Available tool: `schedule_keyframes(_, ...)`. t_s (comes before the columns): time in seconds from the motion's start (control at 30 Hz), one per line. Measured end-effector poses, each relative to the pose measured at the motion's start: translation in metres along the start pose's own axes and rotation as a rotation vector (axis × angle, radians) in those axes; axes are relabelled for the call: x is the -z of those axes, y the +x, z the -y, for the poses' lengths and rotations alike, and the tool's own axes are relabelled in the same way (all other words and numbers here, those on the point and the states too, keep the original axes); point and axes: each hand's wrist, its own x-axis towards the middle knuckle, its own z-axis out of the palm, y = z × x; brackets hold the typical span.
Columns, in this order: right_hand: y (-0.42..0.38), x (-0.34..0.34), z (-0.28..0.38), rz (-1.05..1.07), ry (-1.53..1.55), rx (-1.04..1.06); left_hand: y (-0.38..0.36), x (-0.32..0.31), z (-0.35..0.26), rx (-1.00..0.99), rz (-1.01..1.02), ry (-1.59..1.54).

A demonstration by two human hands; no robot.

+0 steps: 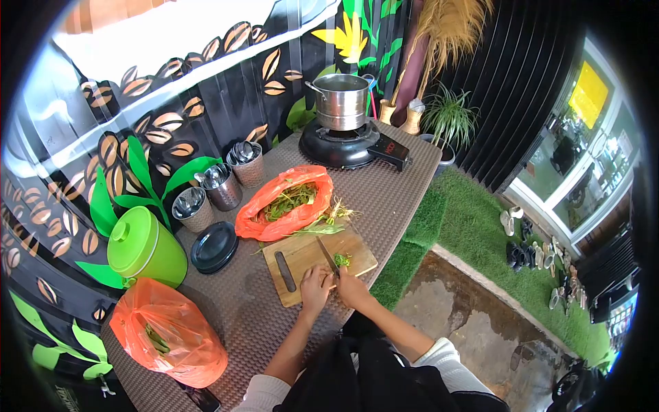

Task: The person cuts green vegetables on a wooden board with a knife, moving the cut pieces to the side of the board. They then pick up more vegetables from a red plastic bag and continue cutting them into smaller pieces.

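A wooden cutting board (302, 248) with a slot handle lies on the brown textured table. My right hand (353, 290) is closed on the handle of a knife (325, 253), whose blade points away from me over the board. Close beside it, my left hand (316, 285) is on the board with its fingers drawn together; what they hold, if anything, is too small to tell. A small heap of chopped greens (342, 260) sits right of the blade. Behind the board, an open orange bag (255, 209) holds leafy greens (294, 199), with some stems (336, 210) outside it.
A steel pot (341, 108) stands on a black stove (333, 145) at the back. Metal cups of cutlery (219, 185), dark plates (214, 248), a green bucket (146, 248) and a second orange bag (168, 333) line the left. The table's edge (412, 223) is at right.
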Motion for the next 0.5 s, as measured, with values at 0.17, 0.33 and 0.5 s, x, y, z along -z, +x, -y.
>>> schedule_keyframes(0.17, -0.014, -0.015, 0.005, -0.05, -0.042, -0.038, 0.0, -0.002, 0.005, -0.04, -0.018, -0.021)
schedule_keyframes(0.33, -0.002, 0.0, 0.0, -0.022, 0.033, 0.045, 0.0, 0.0, 0.002, -0.067, -0.025, 0.021)
schedule_keyframes(0.5, -0.019, -0.008, 0.012, -0.026, -0.004, -0.071, -0.002, 0.001, 0.002, -0.115, -0.042, -0.01)
